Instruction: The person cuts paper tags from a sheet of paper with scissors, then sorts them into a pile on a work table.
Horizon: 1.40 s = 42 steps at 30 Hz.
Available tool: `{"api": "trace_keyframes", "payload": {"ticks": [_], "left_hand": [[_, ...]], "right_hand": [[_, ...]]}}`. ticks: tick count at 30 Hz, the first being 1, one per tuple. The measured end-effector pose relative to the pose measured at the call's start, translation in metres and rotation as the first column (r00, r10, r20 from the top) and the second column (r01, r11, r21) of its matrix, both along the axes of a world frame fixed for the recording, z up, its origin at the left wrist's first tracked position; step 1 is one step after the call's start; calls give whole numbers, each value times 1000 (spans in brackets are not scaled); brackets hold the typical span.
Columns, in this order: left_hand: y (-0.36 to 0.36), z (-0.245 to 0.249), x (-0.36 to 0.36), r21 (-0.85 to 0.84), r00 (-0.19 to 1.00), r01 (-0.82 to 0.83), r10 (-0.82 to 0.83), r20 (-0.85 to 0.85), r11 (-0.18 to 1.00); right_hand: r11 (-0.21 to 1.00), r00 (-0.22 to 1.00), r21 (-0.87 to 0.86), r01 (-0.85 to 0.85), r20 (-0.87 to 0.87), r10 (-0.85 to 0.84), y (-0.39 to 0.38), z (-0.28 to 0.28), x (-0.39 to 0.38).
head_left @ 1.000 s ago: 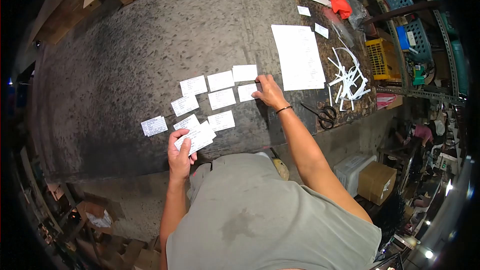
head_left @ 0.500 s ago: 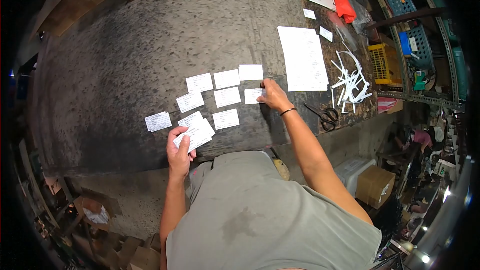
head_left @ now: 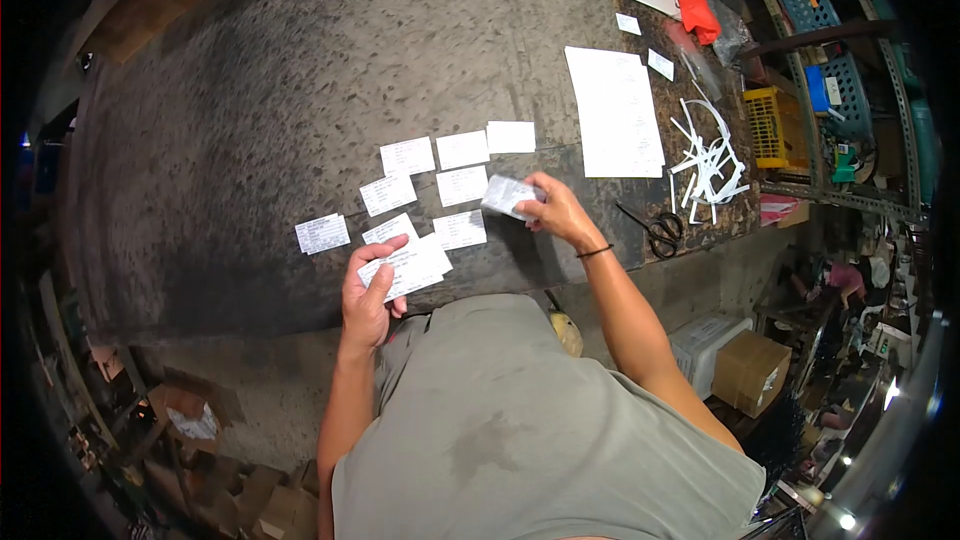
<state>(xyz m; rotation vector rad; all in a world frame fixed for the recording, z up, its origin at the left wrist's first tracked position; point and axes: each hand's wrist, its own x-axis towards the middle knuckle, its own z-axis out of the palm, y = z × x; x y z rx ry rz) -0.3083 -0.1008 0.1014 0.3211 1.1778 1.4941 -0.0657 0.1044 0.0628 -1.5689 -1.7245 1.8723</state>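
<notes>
Paper label [head_left: 503, 196], likely light and floppy, is pinched at its edge by the right hand [head_left: 556, 213]. Fingers of the left hand [head_left: 367, 298] clamp a stack [head_left: 410, 267].

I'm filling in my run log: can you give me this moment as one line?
left hand: holds paper stack | right hand: pinches single slip | rows of slips: flat on table | scissors: on table, untouched

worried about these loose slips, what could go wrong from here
The left hand pinches a stack of slips by one end near the edge of the table; some could slide out and fall.
The right hand holds a lifted slip low above the laid-out slips; it might brush and shift them.
The scissors lie beside the right forearm and could be knocked off.
</notes>
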Motion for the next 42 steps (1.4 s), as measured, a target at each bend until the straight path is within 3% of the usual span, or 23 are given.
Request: {"api": "trace_keyframes", "payload": {"ticks": [2,5,9,15,19,22,24,26,28,30,31,33,34,35,37,41,42], "left_hand": [[5,0,2,32,993,72,-75,95,997],[7,3,5,-23,986,162,-161,43,986],[4,-6,4,-76,954,284,-290,-74,956],[-4,-5,9,-171,944,257,-285,-165,951],[-9,-24,5,-114,933,295,-311,-183,949],[-8,-31,4,-179,911,235,-281,-302,955],[-2,-30,6,-42,685,118,-111,-720,992],[1,-31,8,-48,700,103,-107,-706,994],[5,-29,7,-55,715,91,-104,-692,994],[9,-22,2,-136,857,116,-169,-487,984],[12,-21,-2,-137,857,117,-170,-487,984],[17,-21,-11,-69,985,113,-121,-125,991],[23,-20,-7,-4,998,57,-57,-14,998],[25,-22,-9,-4,998,58,-58,-13,998],[28,-24,-16,-21,961,248,-243,134,968],[38,-28,-23,-88,975,223,-223,15,971],[41,-27,-25,-89,976,218,-217,17,972]], "right_hand": [[985,988,-106,-137,-79,129,-18,19,-16],[929,936,-177,-324,-202,288,-45,46,-41],[892,909,-239,-384,-269,319,-64,55,-57],[838,867,-258,-481,-281,411,-67,58,-66],[825,849,-244,-509,-297,437,-70,52,-70],[900,888,-284,-331,-415,196,-75,51,-73],[912,895,-244,-328,-391,217,-75,48,-74],[926,891,-108,-361,-331,309,-73,50,-76],[936,900,-94,-339,-322,294,-71,53,-79],[945,908,-79,-318,-313,279,-68,53,-82],[951,906,-105,-292,-350,239,-68,53,-82],[955,902,-133,-266,-385,197,-64,53,-84],[949,900,-158,-275,-390,196,-61,52,-84],[942,898,-181,-284,-394,195,-59,51,-84],[948,904,-154,-279,-376,205,-57,48,-88],[932,900,-68,-357,-293,323,-30,39,-93],[916,902,184,-357,-185,389,-16,24,-91]]}}
